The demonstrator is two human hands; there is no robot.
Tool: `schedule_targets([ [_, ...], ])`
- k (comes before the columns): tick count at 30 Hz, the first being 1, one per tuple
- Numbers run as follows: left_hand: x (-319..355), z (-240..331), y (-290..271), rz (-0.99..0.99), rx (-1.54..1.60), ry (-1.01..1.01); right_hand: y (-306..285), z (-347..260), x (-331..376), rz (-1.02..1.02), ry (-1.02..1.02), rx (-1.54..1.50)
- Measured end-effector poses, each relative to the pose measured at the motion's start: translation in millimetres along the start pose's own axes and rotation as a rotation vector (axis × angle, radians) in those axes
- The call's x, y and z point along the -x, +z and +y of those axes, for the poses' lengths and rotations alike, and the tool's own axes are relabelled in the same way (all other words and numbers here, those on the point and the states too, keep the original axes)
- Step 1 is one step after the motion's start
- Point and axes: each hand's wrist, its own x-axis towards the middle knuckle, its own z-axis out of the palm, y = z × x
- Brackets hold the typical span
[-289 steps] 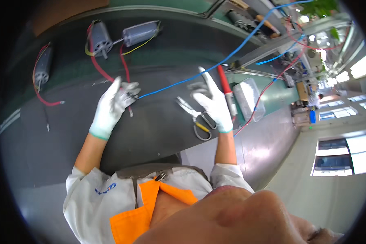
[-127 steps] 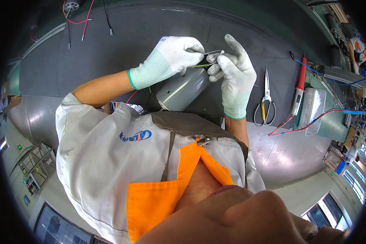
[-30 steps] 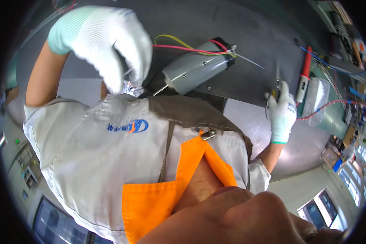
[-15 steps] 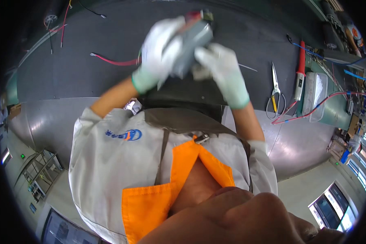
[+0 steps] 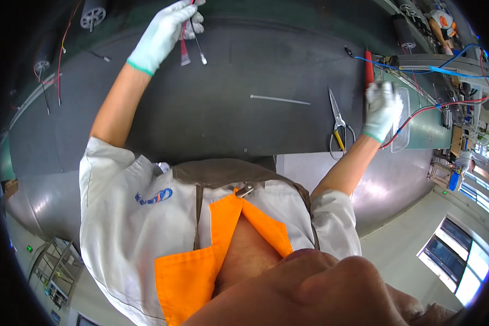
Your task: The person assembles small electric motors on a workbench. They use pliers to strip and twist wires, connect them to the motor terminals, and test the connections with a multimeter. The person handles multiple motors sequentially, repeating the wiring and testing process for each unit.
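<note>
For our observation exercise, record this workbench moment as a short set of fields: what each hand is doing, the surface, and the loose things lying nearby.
Left hand: white-gloved left hand, raised at the far edge of the bench, pinching thin red and black wires
Right hand: white-gloved right hand, blurred, at the red-handled tool
Surface: dark grey mat
Between the hands: thin white rod lying flat
Near right hand: metal scissors with yellow-lined handles, lying flat
Far left: small grey motor with red leads

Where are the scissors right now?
In the head view, the scissors lie on the dark mat to the person's right, just left of the right hand, with a thin white stick further left.
</note>
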Motion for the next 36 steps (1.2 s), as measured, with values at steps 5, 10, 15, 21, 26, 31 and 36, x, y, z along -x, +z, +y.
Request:
schedule_targets([
  [5,87,-6,79,-0.095,0.133,-0.052,43,-22,-32,-0.410,0.084,-0.024],
  [10,88,8,107,-0.242,0.159,-0.157,155,-32,89,-0.834,0.242,0.495],
  [15,71,8,120,-0.238,0.149,-0.087,174,2,161,-0.928,0.457,0.204],
  [21,74,10,150,-0.008,0.165,0.008,176,-9,171,-0.599,0.185,-0.084],
  [26,72,12,157,0.033,0.242,0.038,182,10,163,-0.540,0.089,-0.168],
  [31,71,11,157,0.044,0.254,0.063,187,18,162,-0.532,0.087,-0.158],
  [36,69,10,155,0.016,0.294,0.067,189,20,162,-0.505,0.098,-0.181],
])
